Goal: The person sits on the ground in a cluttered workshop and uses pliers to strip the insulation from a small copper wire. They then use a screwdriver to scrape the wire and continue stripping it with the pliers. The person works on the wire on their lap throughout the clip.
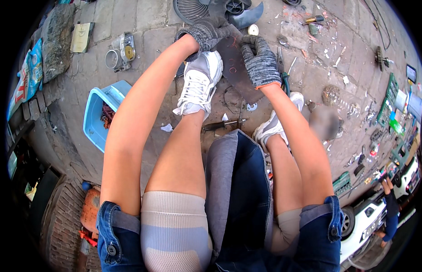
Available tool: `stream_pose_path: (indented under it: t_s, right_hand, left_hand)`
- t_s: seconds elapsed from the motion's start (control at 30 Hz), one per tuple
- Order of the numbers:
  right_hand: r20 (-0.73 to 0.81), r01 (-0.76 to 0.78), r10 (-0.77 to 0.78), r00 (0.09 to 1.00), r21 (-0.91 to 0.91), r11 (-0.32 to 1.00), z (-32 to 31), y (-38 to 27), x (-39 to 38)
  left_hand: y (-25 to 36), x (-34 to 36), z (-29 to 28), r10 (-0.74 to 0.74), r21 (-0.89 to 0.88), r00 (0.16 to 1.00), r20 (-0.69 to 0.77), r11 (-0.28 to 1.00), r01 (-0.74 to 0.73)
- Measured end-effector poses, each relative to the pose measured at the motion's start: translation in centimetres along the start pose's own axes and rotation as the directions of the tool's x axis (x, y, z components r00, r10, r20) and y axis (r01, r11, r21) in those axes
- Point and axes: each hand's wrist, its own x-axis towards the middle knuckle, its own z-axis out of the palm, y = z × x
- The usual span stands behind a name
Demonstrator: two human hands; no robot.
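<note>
My left hand [205, 37], in a grey knitted glove, is closed above the toe of my left shoe, at the far left corner of a dark flat sheet [238, 75]. What its fingers grip is too small to tell. My right hand [261, 62], gloved alike with an orange cuff, curls its fingers at the sheet's right edge; anything pinched there is hidden. Thin reddish wire bits [233, 70] lie on the sheet between the hands. Pliers with dark green handles [285, 81] rest just right of my right hand. Beyond the hands lies a dark fan-like part with blades [247, 17].
A light blue bin [95, 119] with reddish scrap stands left of my left arm. A metal housing [125, 50] sits farther left. A dark-handled tool [220, 125] lies between my shoes. Loose scraps, a clear bottle [340, 97] and green cases [391, 97] lie rightward.
</note>
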Motion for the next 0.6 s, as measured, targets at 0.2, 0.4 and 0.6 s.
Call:
stream_pose_path:
  t_s: [0.2,0.4,0.6]
  right_hand:
    - [0.011,-0.019,0.019,1.000,0.033,0.999,-0.2,-0.1,0.0]
    - [0.006,-0.010,0.010,1.000,0.061,0.998,-0.3,-0.2,-0.1]
    - [0.028,-0.035,0.033,0.999,0.061,0.997,-0.4,-0.1,-0.1]
  left_hand:
    - [-0.1,0.5,-0.6,0.045,0.300,0.992,0.119,0.951,-0.080]
    - [-1.4,0.3,-1.2,0.083,0.151,0.992,0.092,0.984,-0.097]
    - [-1.0,0.4,-1.3,-0.144,0.291,0.981,0.129,0.951,0.101]
